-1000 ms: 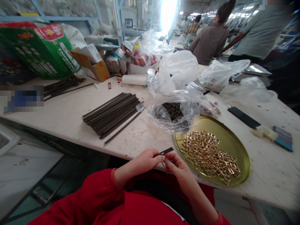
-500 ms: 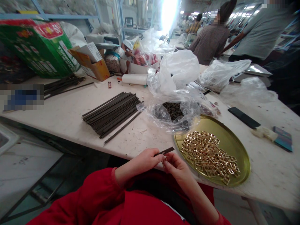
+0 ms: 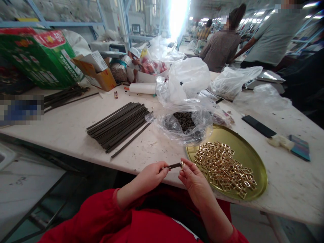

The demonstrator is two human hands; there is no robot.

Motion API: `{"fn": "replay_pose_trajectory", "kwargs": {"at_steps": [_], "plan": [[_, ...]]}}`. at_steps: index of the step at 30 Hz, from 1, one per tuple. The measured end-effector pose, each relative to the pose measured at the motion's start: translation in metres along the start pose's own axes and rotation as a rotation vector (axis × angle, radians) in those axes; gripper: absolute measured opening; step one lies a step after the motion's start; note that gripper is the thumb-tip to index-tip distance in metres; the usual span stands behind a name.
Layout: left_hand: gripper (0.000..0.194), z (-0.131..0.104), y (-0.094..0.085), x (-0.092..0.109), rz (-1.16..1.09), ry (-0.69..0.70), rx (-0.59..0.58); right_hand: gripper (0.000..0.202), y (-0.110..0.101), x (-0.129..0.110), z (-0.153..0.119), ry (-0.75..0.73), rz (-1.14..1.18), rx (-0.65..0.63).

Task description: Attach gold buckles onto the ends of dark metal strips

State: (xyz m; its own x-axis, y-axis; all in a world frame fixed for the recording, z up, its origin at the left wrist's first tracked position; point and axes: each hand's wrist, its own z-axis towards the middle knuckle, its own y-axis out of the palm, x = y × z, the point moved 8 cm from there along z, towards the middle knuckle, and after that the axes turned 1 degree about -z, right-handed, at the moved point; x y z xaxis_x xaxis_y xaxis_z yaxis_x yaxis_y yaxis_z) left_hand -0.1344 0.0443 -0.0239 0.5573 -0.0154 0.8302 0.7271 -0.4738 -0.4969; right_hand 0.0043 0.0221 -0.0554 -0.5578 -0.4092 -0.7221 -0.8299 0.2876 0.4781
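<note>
Between my hands, just off the table's front edge, is a dark brown strap (image 3: 174, 165). My left hand (image 3: 155, 173) pinches it, with its free end pointing right. At that end my right hand (image 3: 190, 175) grips a small gold buckle (image 3: 182, 164) between thumb and fingers. The strap's tip meets the buckle; whether it passes through the frame I cannot tell. Close to my right hand, a round gold tray (image 3: 262, 184) holds a heap of rectangular gold buckles (image 3: 225, 168). Beyond my left hand lies a stack of dark straps (image 3: 118, 125), with one strap (image 3: 130, 141) apart.
Behind the tray sits an open plastic bag (image 3: 177, 135) of small dark loops (image 3: 186, 120). A black phone-like slab (image 3: 258, 126) lies at right. A white roll (image 3: 142, 88), an orange carton (image 3: 101, 79) and a green box (image 3: 40, 67) stand farther back. Two people are beyond the table.
My right hand has moved up and slightly right, bringing the buckle from below the strap to its tip. My left hand has shifted a little left and down. The view has turned slightly.
</note>
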Motion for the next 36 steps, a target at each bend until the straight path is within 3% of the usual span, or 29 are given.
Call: {"fn": "replay_pose_trajectory", "kwargs": {"at_steps": [11,16,20,30,36], "plan": [[0.023,0.003,0.010,0.006,0.096,0.038,0.031,0.043,0.011,0.017,-0.004,0.067,0.105,-0.003],[0.014,0.004,0.016,0.010,-0.141,-0.018,0.029,0.037,0.015,0.018,-0.005,-0.014,0.055,-0.002],[0.011,0.001,0.023,0.011,-0.382,-0.100,-0.042,0.035,0.016,0.019,-0.006,-0.047,-0.010,-0.033],[0.018,-0.008,0.035,0.011,-0.636,-0.132,-0.274,0.026,0.009,0.021,-0.004,-0.116,-0.233,-0.062],[0.019,-0.004,0.034,0.006,-0.554,-0.166,-0.164,0.025,0.006,0.008,-0.007,-0.249,-0.386,-0.010]]}}
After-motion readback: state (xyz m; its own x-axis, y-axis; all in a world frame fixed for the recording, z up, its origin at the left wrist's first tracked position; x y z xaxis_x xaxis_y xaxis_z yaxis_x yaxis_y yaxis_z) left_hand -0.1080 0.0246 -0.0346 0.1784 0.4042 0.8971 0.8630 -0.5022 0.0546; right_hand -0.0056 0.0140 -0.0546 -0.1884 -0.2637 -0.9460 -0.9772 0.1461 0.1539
